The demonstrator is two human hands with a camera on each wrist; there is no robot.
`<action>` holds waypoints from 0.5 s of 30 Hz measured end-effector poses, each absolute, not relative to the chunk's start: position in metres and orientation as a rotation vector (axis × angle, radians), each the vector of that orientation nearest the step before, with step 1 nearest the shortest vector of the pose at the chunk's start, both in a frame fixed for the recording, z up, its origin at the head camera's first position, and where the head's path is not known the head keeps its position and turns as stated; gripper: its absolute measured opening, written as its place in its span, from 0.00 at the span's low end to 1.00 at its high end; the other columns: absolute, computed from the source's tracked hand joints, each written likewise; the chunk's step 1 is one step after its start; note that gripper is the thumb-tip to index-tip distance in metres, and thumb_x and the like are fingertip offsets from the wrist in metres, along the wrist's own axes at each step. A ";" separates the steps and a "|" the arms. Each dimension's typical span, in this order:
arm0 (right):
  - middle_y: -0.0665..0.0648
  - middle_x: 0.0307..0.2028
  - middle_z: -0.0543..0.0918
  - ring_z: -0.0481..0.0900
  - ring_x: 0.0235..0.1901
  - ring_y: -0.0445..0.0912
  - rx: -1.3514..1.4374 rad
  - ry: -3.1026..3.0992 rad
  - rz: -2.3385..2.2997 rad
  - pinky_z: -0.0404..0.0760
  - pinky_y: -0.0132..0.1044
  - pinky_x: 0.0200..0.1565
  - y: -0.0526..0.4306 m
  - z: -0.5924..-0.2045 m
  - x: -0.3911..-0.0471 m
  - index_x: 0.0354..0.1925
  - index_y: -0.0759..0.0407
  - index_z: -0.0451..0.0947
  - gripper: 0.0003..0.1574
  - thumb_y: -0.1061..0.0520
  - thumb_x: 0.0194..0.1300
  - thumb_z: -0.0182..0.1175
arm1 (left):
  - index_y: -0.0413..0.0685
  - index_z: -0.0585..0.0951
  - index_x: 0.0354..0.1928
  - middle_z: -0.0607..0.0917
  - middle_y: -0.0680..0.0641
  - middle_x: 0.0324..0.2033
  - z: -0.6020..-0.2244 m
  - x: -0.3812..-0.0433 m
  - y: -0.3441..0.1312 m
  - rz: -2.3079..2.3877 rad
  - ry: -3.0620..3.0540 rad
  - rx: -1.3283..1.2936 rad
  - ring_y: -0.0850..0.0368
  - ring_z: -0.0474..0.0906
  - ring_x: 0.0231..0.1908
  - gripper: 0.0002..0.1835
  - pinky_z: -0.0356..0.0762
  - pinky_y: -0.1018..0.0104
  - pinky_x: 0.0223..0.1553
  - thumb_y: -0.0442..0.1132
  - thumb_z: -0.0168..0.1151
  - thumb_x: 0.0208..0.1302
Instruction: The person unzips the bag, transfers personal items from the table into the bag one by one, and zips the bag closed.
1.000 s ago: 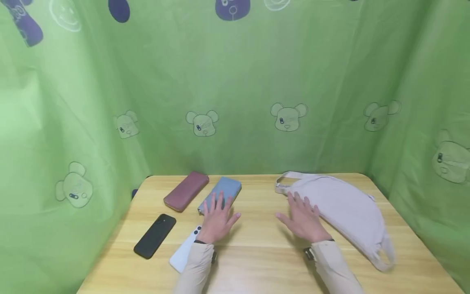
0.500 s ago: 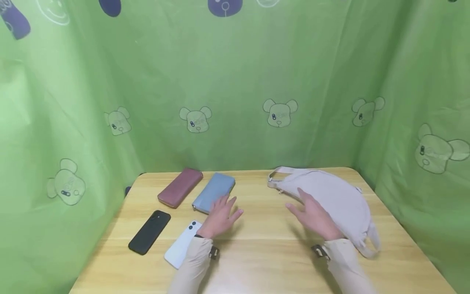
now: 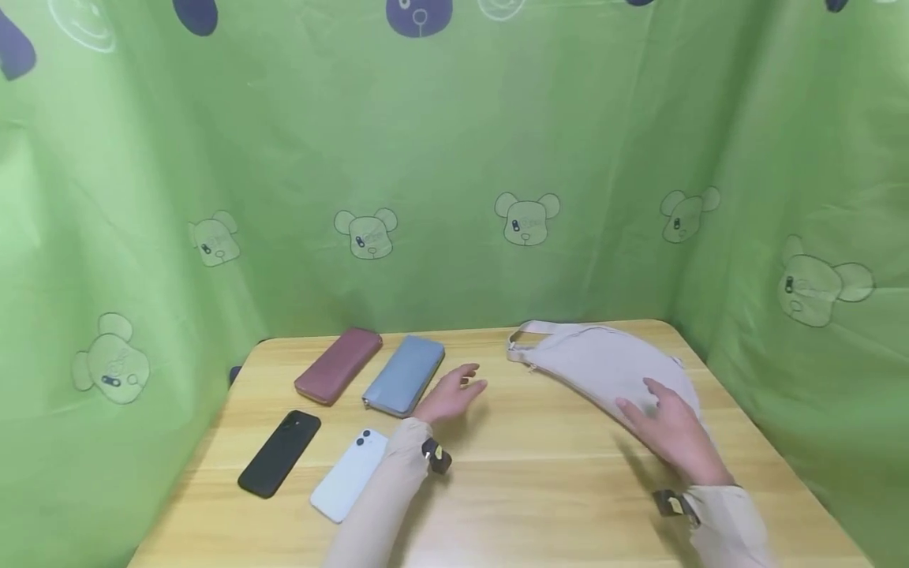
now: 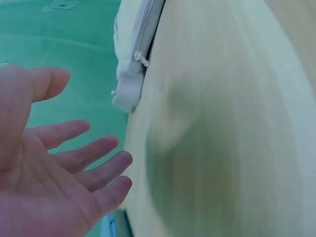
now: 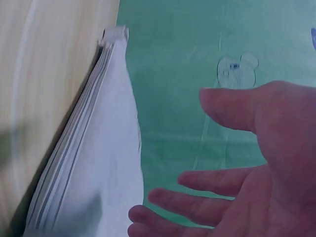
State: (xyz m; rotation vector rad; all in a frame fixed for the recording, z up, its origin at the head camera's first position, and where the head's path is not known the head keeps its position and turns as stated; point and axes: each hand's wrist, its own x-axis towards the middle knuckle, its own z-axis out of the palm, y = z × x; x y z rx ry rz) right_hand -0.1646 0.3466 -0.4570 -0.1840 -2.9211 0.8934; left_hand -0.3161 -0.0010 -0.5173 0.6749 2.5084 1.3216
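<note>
A pale lilac-grey waist bag [image 3: 604, 359] lies flat at the back right of the table, its strap loop toward the middle and a zip along its near edge. My right hand [image 3: 675, 434] hovers over the bag's near right part, fingers spread and holding nothing. In the right wrist view the bag [image 5: 106, 138] extends beyond the fingers. My left hand [image 3: 450, 393], fingers relaxed, is in the air just right of the blue wallet [image 3: 406, 375]. The left wrist view shows its empty palm [image 4: 44, 192] and the bag's zip pull [image 4: 141, 59] further off.
A maroon wallet [image 3: 339, 365] lies left of the blue one. Nearer the front are a black phone [image 3: 279, 454] and a white phone [image 3: 349, 473], the latter beside my left sleeve. A green curtain [image 3: 440, 158] surrounds the wooden table [image 3: 540, 505] at the back and sides.
My right hand has moved right, further over the bag. My left hand has shifted right off the blue wallet and turned. The head view has swung slightly right; the objects lie as before.
</note>
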 end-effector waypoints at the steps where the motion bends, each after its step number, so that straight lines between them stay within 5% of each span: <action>1: 0.86 0.71 0.59 0.58 0.69 0.81 -0.207 -2.927 0.899 0.62 0.76 0.68 0.351 -0.457 -0.163 0.75 0.80 0.50 0.59 0.31 0.77 0.49 | 0.41 0.66 0.76 0.75 0.35 0.71 -0.517 -0.319 0.004 1.339 2.501 0.659 0.37 0.72 0.70 0.33 0.72 0.41 0.72 0.52 0.53 0.78; 15: 0.89 0.70 0.53 0.55 0.67 0.85 -0.435 -2.986 0.875 0.60 0.79 0.66 0.399 -0.469 -0.137 0.74 0.84 0.46 0.64 0.27 0.76 0.44 | 0.37 0.61 0.77 0.71 0.31 0.72 -0.522 -0.339 0.072 1.647 2.388 0.432 0.34 0.70 0.71 0.34 0.71 0.43 0.73 0.41 0.55 0.74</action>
